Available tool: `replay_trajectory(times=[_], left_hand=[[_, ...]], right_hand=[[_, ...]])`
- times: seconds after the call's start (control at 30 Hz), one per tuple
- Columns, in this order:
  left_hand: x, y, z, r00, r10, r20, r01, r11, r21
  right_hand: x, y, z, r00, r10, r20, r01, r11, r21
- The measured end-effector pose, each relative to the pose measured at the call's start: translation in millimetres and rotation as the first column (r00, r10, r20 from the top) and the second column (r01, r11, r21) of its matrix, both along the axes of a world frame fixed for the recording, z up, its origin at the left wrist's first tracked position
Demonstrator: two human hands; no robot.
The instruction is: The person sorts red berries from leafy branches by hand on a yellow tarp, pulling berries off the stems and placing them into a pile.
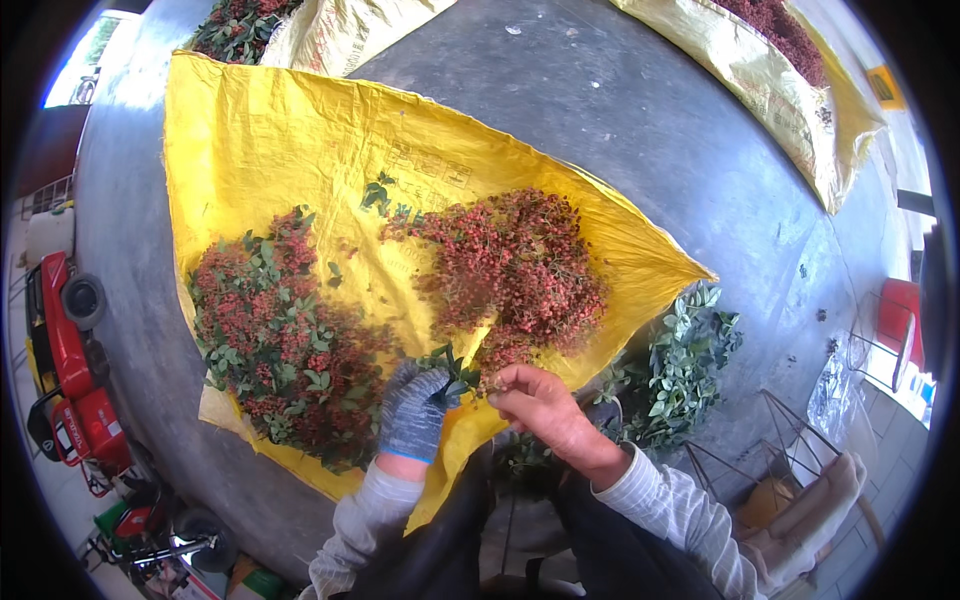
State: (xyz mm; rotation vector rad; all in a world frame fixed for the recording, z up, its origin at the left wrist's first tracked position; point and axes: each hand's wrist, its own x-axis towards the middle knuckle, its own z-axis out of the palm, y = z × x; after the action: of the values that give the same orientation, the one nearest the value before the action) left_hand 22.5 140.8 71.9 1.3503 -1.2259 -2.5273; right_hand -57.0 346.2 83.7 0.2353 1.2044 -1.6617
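Note:
A yellow woven plastic sack (300, 135) lies spread on the floor in front of me. My left hand (416, 409), in a grey knitted glove, holds a sprig of green leaves (454, 371) at the sack's near edge. Bare, my right hand (536, 409) pinches the stem end of a small berry cluster beside that sprig. Beyond my right hand is a pile of red berry clusters (525, 262), mostly without leaves. To the left lies a pile of leafy red-berried branches (277, 322). A few loose leaves (377, 191) rest between and above the piles.
Green leaves (686, 360) are heaped on the floor (637, 127) at the right. More sacks of berries stand at the top left and top right (757, 82). A red machine (82, 390) is at the left; a wire-framed stool (795, 495) is at the lower right.

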Motion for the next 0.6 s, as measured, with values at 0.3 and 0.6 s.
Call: replay_trajectory(times=[0.3, 0.6], left_hand=[[3, 12, 10, 0.995, -0.097, 0.033, 0.100, 0.992, -0.081], [-9, 21, 27, 0.974, -0.209, 0.086, 0.226, 0.892, -0.392]], right_hand=[[2, -3, 1, 0.988, -0.024, 0.151, 0.030, 0.999, -0.038], [3, 2, -1, 0.981, -0.045, 0.186, 0.060, 0.995, -0.077]])
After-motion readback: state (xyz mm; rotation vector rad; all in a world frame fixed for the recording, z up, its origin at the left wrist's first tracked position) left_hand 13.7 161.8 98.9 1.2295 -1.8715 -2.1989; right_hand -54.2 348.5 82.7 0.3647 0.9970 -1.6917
